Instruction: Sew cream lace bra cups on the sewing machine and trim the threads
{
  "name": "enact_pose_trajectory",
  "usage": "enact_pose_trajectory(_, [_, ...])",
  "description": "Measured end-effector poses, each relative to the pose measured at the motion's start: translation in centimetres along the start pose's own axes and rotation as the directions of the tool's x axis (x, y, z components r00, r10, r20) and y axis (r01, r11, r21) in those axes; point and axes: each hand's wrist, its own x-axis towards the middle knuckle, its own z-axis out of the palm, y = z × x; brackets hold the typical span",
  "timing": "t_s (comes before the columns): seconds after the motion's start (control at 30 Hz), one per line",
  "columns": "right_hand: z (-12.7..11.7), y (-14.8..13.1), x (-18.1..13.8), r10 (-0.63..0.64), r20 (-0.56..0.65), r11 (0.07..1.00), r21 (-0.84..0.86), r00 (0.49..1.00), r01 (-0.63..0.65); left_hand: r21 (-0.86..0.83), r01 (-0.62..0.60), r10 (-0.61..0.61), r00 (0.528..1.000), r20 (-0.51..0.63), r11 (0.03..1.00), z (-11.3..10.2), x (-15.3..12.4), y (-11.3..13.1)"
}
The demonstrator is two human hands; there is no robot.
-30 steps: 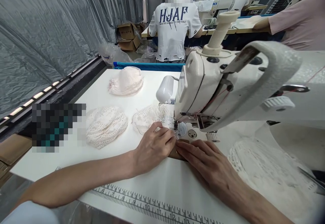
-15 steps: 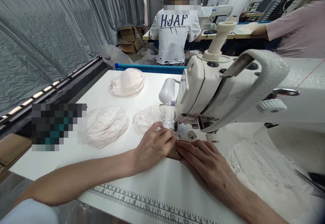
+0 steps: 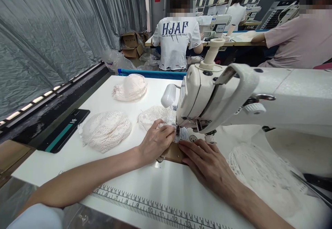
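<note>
Under the needle, both hands, left hand (image 3: 155, 142) and right hand (image 3: 204, 159), press flat, ungrasping, on the lace piece (image 3: 158, 115).

2 lace bundles (image 3: 106, 130) (image 3: 130, 88) — a dark phone (image 3: 63, 130) at the table's left edge, cardboard boxes (image 3: 132, 44) beyond.

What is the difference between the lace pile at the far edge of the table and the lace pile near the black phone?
The far lace pile looks pinkish and rises in a rounded dome; the near lace pile is whiter and lies flatter and wider. The far one sits close to the blue table edge; the near one lies beside the phone, nearer to the left hand. Both are open-patterned lace, and no hand touches either.
</note>
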Motion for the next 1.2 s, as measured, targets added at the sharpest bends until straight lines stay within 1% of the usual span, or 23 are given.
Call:
enact_pose_trajectory(0.1, [0.2,0.2,0.1,0.014,-0.001,1.0,0.025,1.0,-0.014,-0.006,-0.015,0.015,1.0,-0.02,1.0,0.2,0.3,-0.6])
enact_pose_trajectory(0.2, [0.4,0.0,0.3,0.036,0.028,0.999,0.012,0.999,-0.037,-0.039,-0.042,0.04,0.997,-0.067,0.998,0.6,0.1,-1.2])
enact_pose_trajectory(0.27, [0.2,-0.5,0.4,0.039,0.062,0.999,-0.013,0.997,-0.038,-0.038,-0.018,0.015,0.997,-0.074,0.999,1.0,-0.2,-1.4])
enact_pose_trajectory(0.33, [-0.6,-1.3,0.2,0.04,0.117,0.999,-0.028,0.992,-0.037,-0.005,0.069,-0.069,0.998,-0.005,0.998,1.3,-0.9,-1.5])
enact_pose_trajectory(0.4, [-2.1,-2.3,-0.3,-0.016,0.201,1.0,0.019,0.979,0.012,0.009,0.142,-0.142,0.985,0.103,0.99,1.1,-2.0,-1.1])
enact_pose_trajectory(0.47, [-3.9,-3.3,-1.3,-0.065,0.273,0.996,0.082,0.96,0.044,0.007,0.144,-0.142,0.969,0.2,0.99,0.3,-3.8,0.0])
enact_pose_trajectory(0.5, [-4.8,-3.6,-2.1,-0.041,0.275,0.996,0.087,0.961,0.017,0.022,0.146,-0.147,0.966,0.212,0.989,-0.4,-4.8,0.8])
enact_pose_trajectory(0.53, [-5.6,-3.7,-3.0,0.026,0.247,0.997,0.061,0.969,-0.042,0.044,0.124,-0.131,0.966,0.223,0.991,-1.1,-5.9,1.8])
enact_pose_trajectory(0.57, [-6.2,-3.5,-3.9,0.12,0.183,0.993,0.001,0.976,-0.122,0.081,0.115,-0.13,0.966,0.223,0.99,-1.7,-7.0,3.0])
enact_pose_trajectory(0.6, [-6.5,-3.1,-4.9,0.219,0.1,0.974,-0.088,0.971,-0.211,0.118,0.084,-0.11,0.968,0.226,0.989,-2.2,-8.1,4.2])
enact_pose_trajectory(0.67, [-6.5,-1.8,-6.8,0.366,-0.047,0.888,-0.281,0.93,-0.364,0.163,-0.01,-0.028,0.973,0.231,0.987,-2.8,-9.9,6.7])
enact_pose_trajectory(0.73, [-6.2,-0.5,-8.4,0.414,-0.101,0.825,-0.378,0.905,-0.42,0.17,-0.098,0.063,0.978,0.199,0.981,-2.8,-11.0,8.9])
enact_pose_trajectory(0.8, [-6.2,0.2,-9.5,0.417,-0.107,0.816,-0.394,0.903,-0.424,0.183,-0.181,0.155,0.977,0.146,0.966,-2.5,-11.2,10.8])
enact_pose_trajectory(0.87, [-7.4,0.3,-10.1,0.415,-0.135,0.818,-0.378,0.9,-0.434,0.169,-0.26,0.241,0.962,0.128,0.951,-2.4,-10.0,12.5])
enact_pose_trajectory(0.9, [-8.4,0.1,-10.2,0.424,-0.163,0.817,-0.355,0.891,-0.454,0.119,-0.302,0.285,0.949,0.136,0.946,-2.6,-8.9,13.3])
enact_pose_trajectory(0.93, [-9.7,-0.2,-10.1,0.43,-0.197,0.817,-0.329,0.881,-0.473,0.022,-0.357,0.35,0.925,0.146,0.934,-2.8,-7.4,14.2])
enact_pose_trajectory(0.97, [-11.2,-0.5,-9.8,0.463,-0.227,0.825,-0.242,0.857,-0.51,-0.089,-0.39,0.4,0.899,0.177,0.916,-3.0,-5.6,15.0])
enact_pose_trajectory(1.0, [-12.7,-0.9,-9.3,0.5,-0.23,0.824,-0.172,0.835,-0.541,-0.179,-0.379,0.41,0.89,0.198,0.908,-3.3,-3.6,15.6])
enact_pose_trajectory(1.03, [-14.2,-1.2,-8.6,0.522,-0.232,0.817,-0.14,0.821,-0.559,-0.266,-0.411,0.47,0.856,0.214,0.872,-3.5,-1.5,16.2])
enact_pose_trajectory(1.07, [-15.4,-1.6,-7.8,0.54,-0.259,0.798,-0.146,0.801,-0.585,-0.293,-0.426,0.493,0.843,0.213,0.856,-3.7,0.4,16.5])
enact_pose_trajectory(1.1, [-16.2,-2.0,-6.7,0.528,-0.278,0.794,-0.173,0.802,-0.583,-0.311,-0.431,0.503,0.838,0.211,0.847,-3.9,2.1,16.5])
enact_pose_trajectory(1.13, [-16.7,-2.5,-5.6,0.504,-0.274,0.809,-0.183,0.819,-0.559,-0.328,-0.427,0.507,0.836,0.211,0.842,-4.1,3.2,16.4])
enact_pose_trajectory(1.2, [-16.2,-3.6,-3.2,0.48,-0.206,0.846,-0.149,0.853,-0.512,-0.455,-0.363,0.476,0.864,0.163,0.813,-5.0,3.6,15.4])
